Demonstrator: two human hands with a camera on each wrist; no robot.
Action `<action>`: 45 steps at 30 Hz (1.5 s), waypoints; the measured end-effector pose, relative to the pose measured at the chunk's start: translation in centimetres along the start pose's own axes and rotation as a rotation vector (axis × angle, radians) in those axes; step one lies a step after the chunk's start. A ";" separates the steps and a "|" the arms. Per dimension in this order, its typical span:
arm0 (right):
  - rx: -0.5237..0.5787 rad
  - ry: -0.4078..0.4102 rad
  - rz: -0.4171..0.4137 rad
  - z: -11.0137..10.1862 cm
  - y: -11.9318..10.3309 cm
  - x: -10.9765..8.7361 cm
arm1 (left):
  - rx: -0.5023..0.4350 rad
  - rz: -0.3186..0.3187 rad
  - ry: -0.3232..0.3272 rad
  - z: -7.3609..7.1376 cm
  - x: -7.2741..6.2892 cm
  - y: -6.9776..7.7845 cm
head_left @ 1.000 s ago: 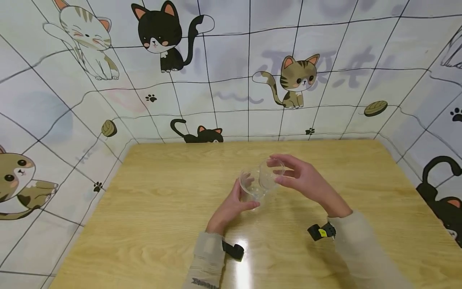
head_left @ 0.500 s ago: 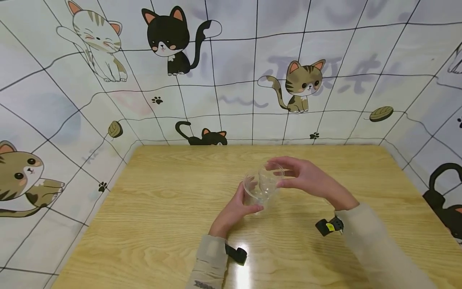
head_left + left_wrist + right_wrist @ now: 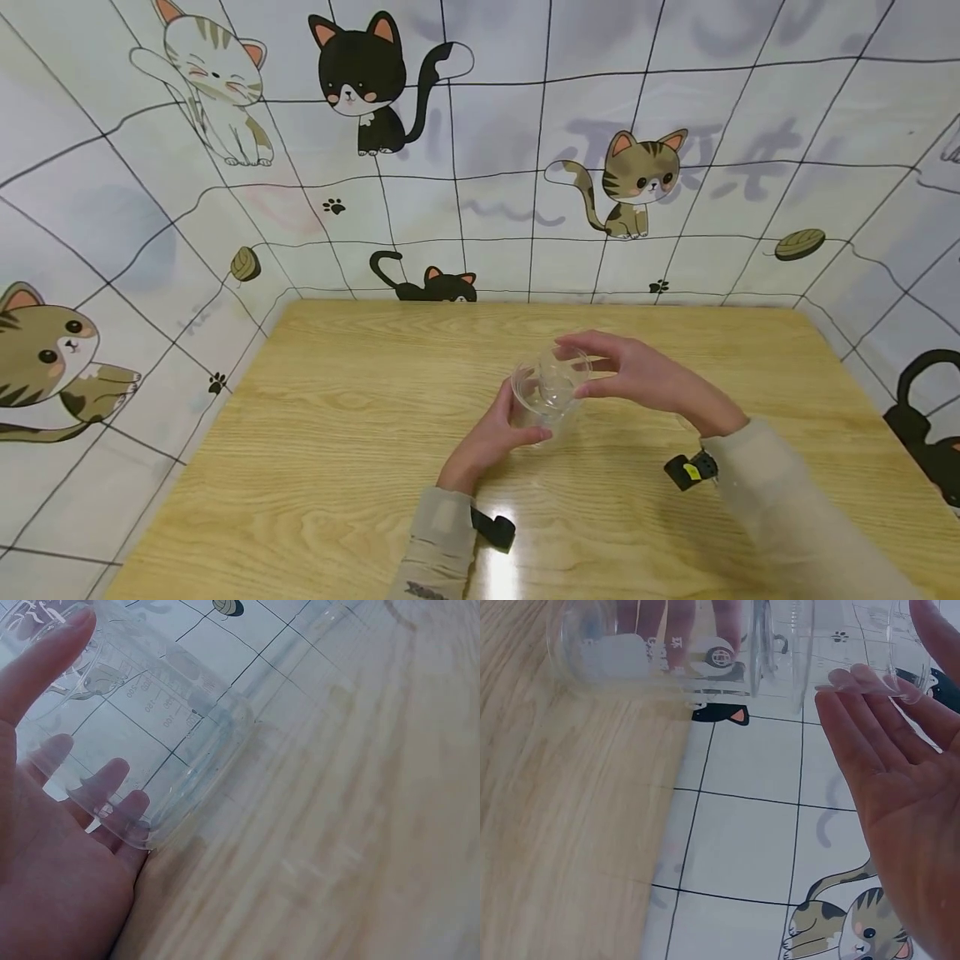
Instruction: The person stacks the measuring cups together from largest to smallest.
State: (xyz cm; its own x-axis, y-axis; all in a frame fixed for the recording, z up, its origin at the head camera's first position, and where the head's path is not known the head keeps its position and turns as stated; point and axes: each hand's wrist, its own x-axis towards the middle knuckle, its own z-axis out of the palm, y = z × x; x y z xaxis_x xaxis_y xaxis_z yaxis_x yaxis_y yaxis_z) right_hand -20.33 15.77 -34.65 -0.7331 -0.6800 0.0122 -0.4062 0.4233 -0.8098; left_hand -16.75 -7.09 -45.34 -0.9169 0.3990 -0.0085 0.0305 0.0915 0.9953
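The left hand (image 3: pixel 487 433) is gripping the lower cup (image 3: pixel 607 656), roughly upright; the right hand (image 3: pixel 637 375) is holding the upper cup (image 3: pixel 847 645) just above its rim.

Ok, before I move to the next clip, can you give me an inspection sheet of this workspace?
Surface: pale wood-grain rectangular tabletop, with a bright reflection beside the left sleeve.
Job's things: one clear, round glass or plastic cup with printed scale marks, base downward; a second clear, round glass or plastic cup at its mouth. Whether they touch is unclear.
Clutter: nothing seen.
Hands: left hand holds the scale-marked cup; right hand holds the second. Both wrists wear black straps.
Cables: nothing seen.
Surroundings: white wall covering with black grid lines and printed cartoon cats.
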 end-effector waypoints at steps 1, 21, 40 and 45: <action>-0.021 -0.006 -0.002 -0.1 0.0 0.0 | 0.001 -0.001 -0.002 0.0 0.0 0.0; -0.375 -0.101 -0.065 -1.8 -2.1 1.3 | -0.022 0.040 -0.005 -0.1 1.2 -2.4; -0.687 -0.211 -0.157 -0.8 -2.7 2.7 | -0.017 0.017 -0.004 0.0 1.0 -2.6; -0.681 -0.236 -0.159 -0.5 -2.6 3.0 | -0.013 0.029 0.000 -0.1 1.1 -2.6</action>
State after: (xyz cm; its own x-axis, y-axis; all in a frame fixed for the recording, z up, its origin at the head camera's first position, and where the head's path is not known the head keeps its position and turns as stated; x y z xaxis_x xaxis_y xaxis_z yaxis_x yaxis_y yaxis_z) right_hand -21.74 12.97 -32.20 -0.5315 -0.8423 -0.0892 -0.8029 0.5346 -0.2639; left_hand -17.88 -6.98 -47.92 -0.9156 0.4016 0.0203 0.0520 0.0682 0.9963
